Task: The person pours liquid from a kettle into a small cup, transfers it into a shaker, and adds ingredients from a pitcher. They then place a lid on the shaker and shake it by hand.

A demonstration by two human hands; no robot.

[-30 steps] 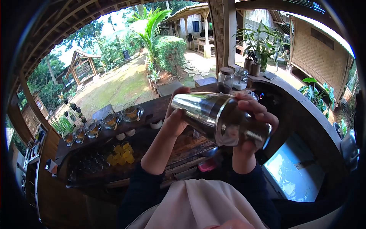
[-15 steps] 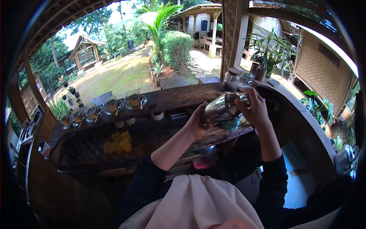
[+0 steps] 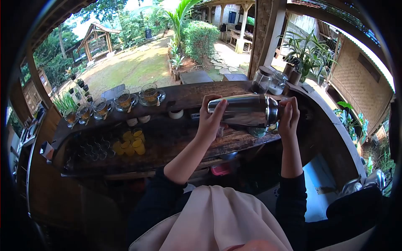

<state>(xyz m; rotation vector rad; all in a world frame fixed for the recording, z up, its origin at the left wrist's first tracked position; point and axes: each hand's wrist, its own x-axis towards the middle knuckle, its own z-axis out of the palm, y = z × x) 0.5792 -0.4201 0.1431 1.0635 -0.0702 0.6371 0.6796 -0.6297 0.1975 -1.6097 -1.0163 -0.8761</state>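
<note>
A shiny metal cocktail shaker [image 3: 247,110] lies sideways in the air above the wooden counter, gripped at both ends. My left hand [image 3: 211,115] wraps round its base, with the thumb along the near side. At the capped end, my right hand [image 3: 288,117] has its fingers closed over the top. Below the shaker, partly covered by it, stands a greenish glass vessel [image 3: 256,132] on the counter. A small object beside my left hand is too hidden to name.
On the raised ledge [image 3: 197,88] stand several glass cups of dark drink on saucers [image 3: 149,94]. Lower down are yellow-filled glasses [image 3: 130,143] and clear glasses [image 3: 98,150]. Two lidded jars [image 3: 261,79] and potted plants [image 3: 299,58] stand at the right.
The shaker has swung from a tilt to nearly level and shows its full side. My left hand has moved left and up to its base; my right hand has shifted slightly right.
</note>
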